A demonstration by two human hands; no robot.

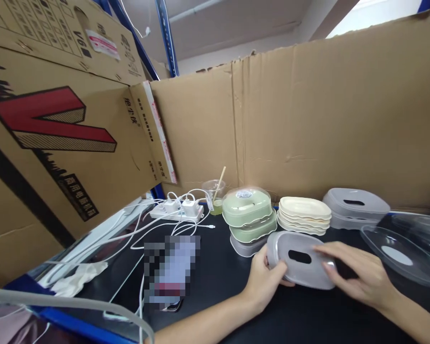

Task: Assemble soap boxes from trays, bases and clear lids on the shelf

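A grey oval plastic piece with a dark slot is tilted above the black table. My left hand grips its left end, thumb on top and fingers underneath. At its right end, the thumb and fingers of my right hand close on the edge. Just behind are stacked green boxes with clear lids, a grey one at the bottom. Beside them stands a stack of cream trays. Further right are stacked grey pieces like the held one, and clear lids lie at the right edge.
A power strip with white cables and a plastic cup with a straw stand at the back. A pixelated phone-like item lies left of my left hand. Cardboard walls rise behind; a crumpled tissue is at the left.
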